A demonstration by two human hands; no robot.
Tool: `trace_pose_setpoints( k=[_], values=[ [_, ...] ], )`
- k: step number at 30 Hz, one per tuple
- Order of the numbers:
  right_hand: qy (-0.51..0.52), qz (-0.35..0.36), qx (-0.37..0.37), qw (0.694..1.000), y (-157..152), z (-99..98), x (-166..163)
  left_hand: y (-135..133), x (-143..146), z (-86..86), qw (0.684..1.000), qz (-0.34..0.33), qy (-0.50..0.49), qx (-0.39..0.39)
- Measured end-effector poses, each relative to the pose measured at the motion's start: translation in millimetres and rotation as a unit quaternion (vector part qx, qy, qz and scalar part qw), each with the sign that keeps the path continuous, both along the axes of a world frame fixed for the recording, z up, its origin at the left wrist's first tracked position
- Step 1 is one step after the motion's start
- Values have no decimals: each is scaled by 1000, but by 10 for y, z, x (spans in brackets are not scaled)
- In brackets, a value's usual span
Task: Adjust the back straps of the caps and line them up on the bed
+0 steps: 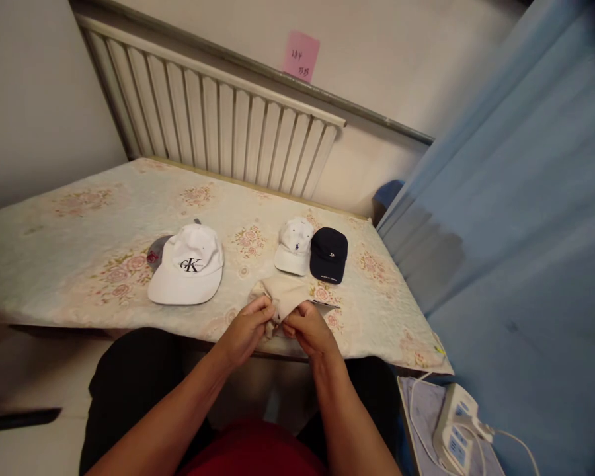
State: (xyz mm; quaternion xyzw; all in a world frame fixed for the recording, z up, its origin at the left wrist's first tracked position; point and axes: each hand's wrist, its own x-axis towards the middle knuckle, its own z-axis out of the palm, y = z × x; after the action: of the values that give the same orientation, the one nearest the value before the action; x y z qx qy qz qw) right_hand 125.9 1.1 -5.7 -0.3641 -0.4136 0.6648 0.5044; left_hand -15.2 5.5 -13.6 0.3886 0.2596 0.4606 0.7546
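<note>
My left hand (250, 327) and my right hand (307, 325) meet at the front edge of the bed, both closed on a beige cap (282, 293). Its soft fabric is crumpled and folded between my fingers, so much of its shape is hidden. A thin piece with a dark edge (326, 305) sticks out beside my right hand; I cannot tell if it belongs to the cap. Just beyond lie a small white cap (294, 246) and a black cap (329, 254), side by side. To the left rests a larger white cap with black letters (188, 264), partly covering a grey cap (159, 251).
A floral sheet (248, 205) covers the bed. Behind it are a white radiator (218, 122) and a wall with a pink note (301, 56). A blue curtain (515, 218) hangs on the right, above a power strip (457, 426) with cables on a small stand.
</note>
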Motion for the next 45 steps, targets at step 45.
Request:
trace_pose_setpoints(
  k=[45],
  values=[
    [-113,-18,47,992,18,-115,93,-22,4,-22,1000,-20,16,8]
  ],
)
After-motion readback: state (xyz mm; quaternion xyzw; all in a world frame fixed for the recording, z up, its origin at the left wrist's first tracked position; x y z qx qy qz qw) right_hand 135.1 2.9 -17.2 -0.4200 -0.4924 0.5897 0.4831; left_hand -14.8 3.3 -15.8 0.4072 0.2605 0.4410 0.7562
